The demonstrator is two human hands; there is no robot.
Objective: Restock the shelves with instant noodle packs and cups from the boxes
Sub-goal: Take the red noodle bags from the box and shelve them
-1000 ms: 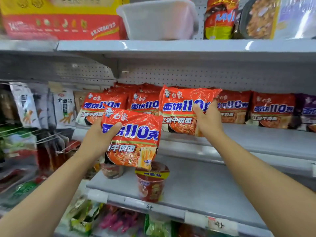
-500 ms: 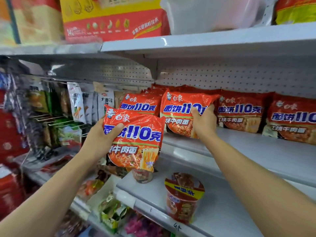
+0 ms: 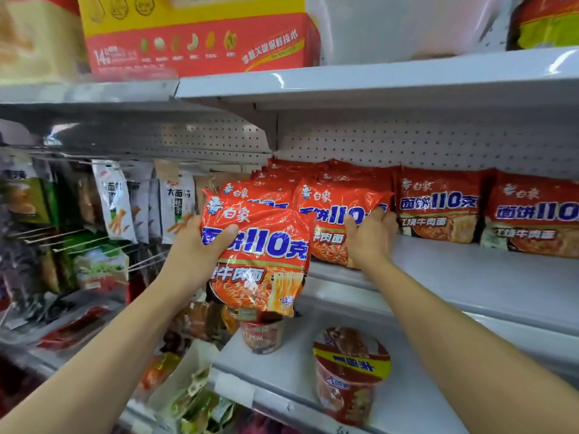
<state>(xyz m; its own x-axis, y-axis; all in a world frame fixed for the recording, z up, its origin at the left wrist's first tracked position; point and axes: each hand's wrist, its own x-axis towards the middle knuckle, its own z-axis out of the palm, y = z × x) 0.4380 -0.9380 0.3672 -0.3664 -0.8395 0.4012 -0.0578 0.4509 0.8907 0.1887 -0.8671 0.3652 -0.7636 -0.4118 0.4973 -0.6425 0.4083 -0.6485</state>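
Two packs are in hand: the left hand (image 3: pixel 194 245) grips one pack (image 3: pixel 260 252) before the shelf (image 3: pixel 470 277), the right hand (image 3: pixel 371 236) pinches a shelved pack (image 3: pixel 332 214). Both foils look slippery; the free one may drop onto the cups (image 3: pixel 351 374).

Top shelf: red-and-yellow carton (image 3: pixel 200 36) with a row of nut pictures, white plastic tub (image 3: pixel 404 26) just to its right. Perforated grey back panel (image 3: pixel 423 142) behind the middle shelf. Left bay: snack bags (image 3: pixel 114 198) hanging on wire pegs (image 3: pixel 47 236), white with orange print, green ones below, blurred. More mixed packets (image 3: pixel 191 393) bottom centre, too blurred to read.
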